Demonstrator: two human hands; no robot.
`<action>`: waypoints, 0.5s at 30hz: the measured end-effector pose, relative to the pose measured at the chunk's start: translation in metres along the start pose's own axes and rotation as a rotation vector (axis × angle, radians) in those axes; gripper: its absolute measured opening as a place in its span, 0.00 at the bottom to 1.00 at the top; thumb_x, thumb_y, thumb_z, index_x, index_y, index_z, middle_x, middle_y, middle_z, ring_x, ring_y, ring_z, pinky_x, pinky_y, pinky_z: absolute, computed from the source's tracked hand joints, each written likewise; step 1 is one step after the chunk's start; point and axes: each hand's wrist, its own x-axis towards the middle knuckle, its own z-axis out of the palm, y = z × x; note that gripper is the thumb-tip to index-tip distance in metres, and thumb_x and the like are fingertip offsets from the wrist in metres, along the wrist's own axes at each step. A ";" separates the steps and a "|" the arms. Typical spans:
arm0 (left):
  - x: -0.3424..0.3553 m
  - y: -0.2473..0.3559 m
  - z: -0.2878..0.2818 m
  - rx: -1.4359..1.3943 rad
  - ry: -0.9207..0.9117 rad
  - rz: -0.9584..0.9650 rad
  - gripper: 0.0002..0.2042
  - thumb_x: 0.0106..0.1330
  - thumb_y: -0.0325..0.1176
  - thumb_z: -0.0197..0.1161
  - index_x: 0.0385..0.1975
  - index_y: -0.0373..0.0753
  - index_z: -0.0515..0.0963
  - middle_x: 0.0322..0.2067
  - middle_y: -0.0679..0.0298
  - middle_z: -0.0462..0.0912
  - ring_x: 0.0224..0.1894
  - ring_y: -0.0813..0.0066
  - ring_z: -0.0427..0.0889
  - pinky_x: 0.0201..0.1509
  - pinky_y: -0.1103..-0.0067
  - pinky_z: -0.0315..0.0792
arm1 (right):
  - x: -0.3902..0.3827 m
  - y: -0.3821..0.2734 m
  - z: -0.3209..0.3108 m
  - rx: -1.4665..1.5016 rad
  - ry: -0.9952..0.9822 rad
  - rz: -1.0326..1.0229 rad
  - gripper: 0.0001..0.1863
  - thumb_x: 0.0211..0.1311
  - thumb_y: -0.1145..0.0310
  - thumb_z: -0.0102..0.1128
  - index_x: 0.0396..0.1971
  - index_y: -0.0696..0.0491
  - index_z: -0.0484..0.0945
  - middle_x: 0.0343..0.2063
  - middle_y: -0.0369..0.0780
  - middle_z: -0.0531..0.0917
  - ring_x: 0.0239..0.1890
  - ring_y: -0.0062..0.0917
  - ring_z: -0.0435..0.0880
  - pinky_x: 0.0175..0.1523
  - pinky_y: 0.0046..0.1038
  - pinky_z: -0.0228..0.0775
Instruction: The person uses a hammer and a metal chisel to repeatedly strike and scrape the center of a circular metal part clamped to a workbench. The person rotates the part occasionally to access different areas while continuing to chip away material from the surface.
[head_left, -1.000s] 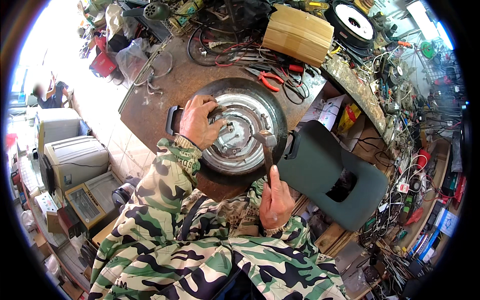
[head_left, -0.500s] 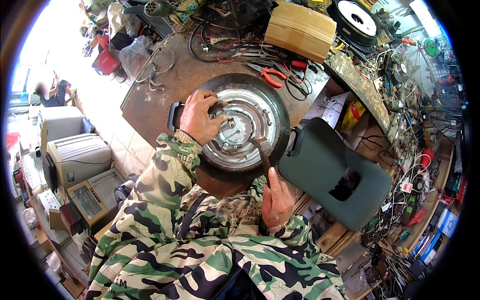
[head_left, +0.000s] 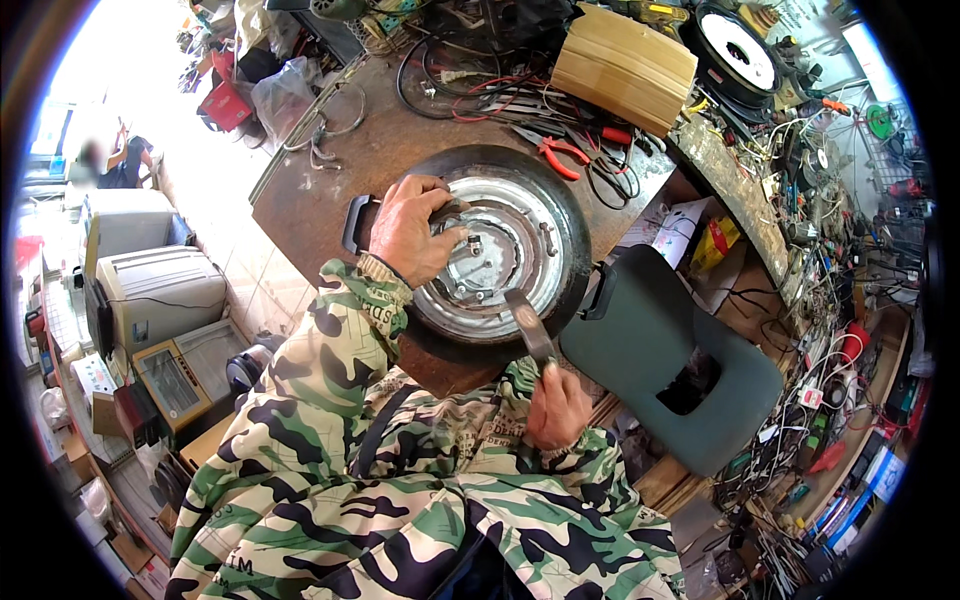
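Note:
A small wheel with a black tyre (head_left: 568, 215) lies flat on the bench, its silvery metal hub (head_left: 525, 270) facing up. Over the hub's left side, my left hand (head_left: 405, 235) curls its fingers and thumb round a dark metal piece (head_left: 452, 212), whose kind I cannot make out. A short post with a nut (head_left: 474, 243) stands near that thumb. My right hand (head_left: 560, 408) is closed round the handle of a hammer (head_left: 528, 322), with the head over the hub's near right edge. Whether the head touches the hub I cannot tell.
Right of the wheel is a dark green seat-shaped panel (head_left: 630, 340) with a cut-out. Behind lie red-handled pliers (head_left: 560, 155), cables and a cardboard box (head_left: 625, 68). A black handle (head_left: 355, 222) stands by the tyre's left. Cluttered shelves line the right; a person (head_left: 125, 165) is far left.
The hammer has turned in my right hand, its head now lower and showing a broader face. My left hand keeps its hold at the hub. The whole view has shifted slightly.

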 end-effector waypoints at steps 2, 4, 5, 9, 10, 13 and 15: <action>-0.002 0.000 0.002 0.002 -0.002 -0.008 0.18 0.55 0.32 0.81 0.48 0.42 0.91 0.55 0.55 0.81 0.63 0.53 0.77 0.70 0.62 0.70 | -0.003 0.007 0.003 -0.028 -0.056 -0.017 0.29 0.63 0.84 0.69 0.66 0.62 0.79 0.36 0.54 0.87 0.28 0.44 0.87 0.30 0.37 0.79; -0.003 0.000 0.000 0.001 0.003 -0.013 0.18 0.55 0.32 0.81 0.47 0.42 0.91 0.55 0.55 0.81 0.63 0.53 0.77 0.71 0.62 0.70 | -0.007 0.008 0.004 -0.042 -0.078 -0.039 0.29 0.63 0.85 0.70 0.66 0.62 0.79 0.37 0.55 0.87 0.29 0.44 0.87 0.30 0.36 0.79; -0.002 0.000 -0.001 -0.003 0.002 -0.013 0.18 0.55 0.32 0.81 0.47 0.42 0.91 0.55 0.56 0.81 0.63 0.53 0.77 0.71 0.62 0.70 | -0.008 0.009 0.006 -0.027 -0.030 -0.072 0.29 0.63 0.85 0.70 0.65 0.62 0.79 0.37 0.55 0.87 0.29 0.45 0.88 0.31 0.36 0.80; -0.001 0.001 -0.002 -0.014 0.004 -0.019 0.18 0.54 0.32 0.81 0.47 0.43 0.91 0.55 0.57 0.81 0.62 0.54 0.77 0.71 0.63 0.70 | -0.005 0.012 0.009 -0.059 -0.023 -0.038 0.28 0.61 0.84 0.70 0.64 0.59 0.81 0.37 0.51 0.87 0.27 0.41 0.86 0.27 0.34 0.77; 0.000 0.000 -0.001 -0.013 0.005 -0.013 0.18 0.54 0.32 0.81 0.47 0.43 0.91 0.54 0.57 0.81 0.62 0.54 0.77 0.71 0.63 0.70 | -0.005 0.012 0.011 -0.052 -0.004 -0.039 0.28 0.61 0.84 0.70 0.64 0.59 0.81 0.36 0.51 0.87 0.26 0.41 0.86 0.26 0.34 0.77; -0.001 -0.001 0.002 -0.013 -0.001 0.000 0.18 0.54 0.32 0.81 0.47 0.43 0.91 0.54 0.57 0.81 0.62 0.54 0.77 0.70 0.63 0.70 | -0.004 0.014 0.012 -0.047 0.030 -0.032 0.29 0.60 0.83 0.70 0.64 0.58 0.82 0.36 0.50 0.87 0.25 0.40 0.85 0.25 0.34 0.75; -0.001 -0.003 0.001 -0.010 0.007 -0.004 0.18 0.54 0.32 0.81 0.47 0.43 0.91 0.54 0.57 0.81 0.61 0.54 0.77 0.70 0.63 0.70 | -0.004 0.021 0.015 -0.066 -0.008 -0.054 0.30 0.60 0.83 0.70 0.66 0.58 0.80 0.37 0.51 0.87 0.26 0.40 0.86 0.25 0.35 0.76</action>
